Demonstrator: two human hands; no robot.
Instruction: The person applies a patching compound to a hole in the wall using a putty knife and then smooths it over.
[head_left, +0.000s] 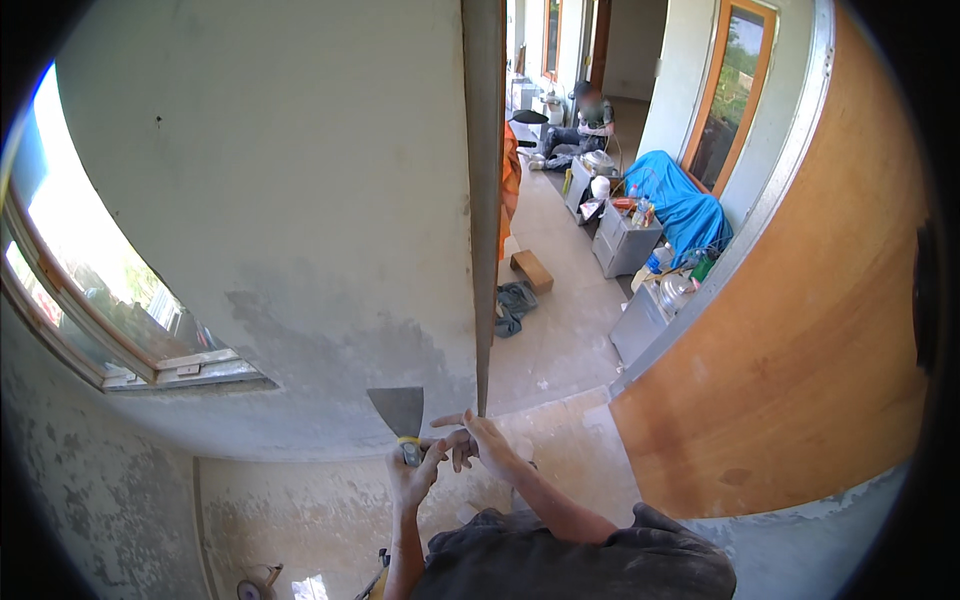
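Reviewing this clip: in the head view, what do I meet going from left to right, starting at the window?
Window → wide-bladed scraper in the left hand → right hand → person seated on the floor in the background → blue sheet.

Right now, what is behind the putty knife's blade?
Behind the putty knife, held in the left hand, is the pale wall with its patchy grey lower part. The bit of wall that the knife covers can't be seen.
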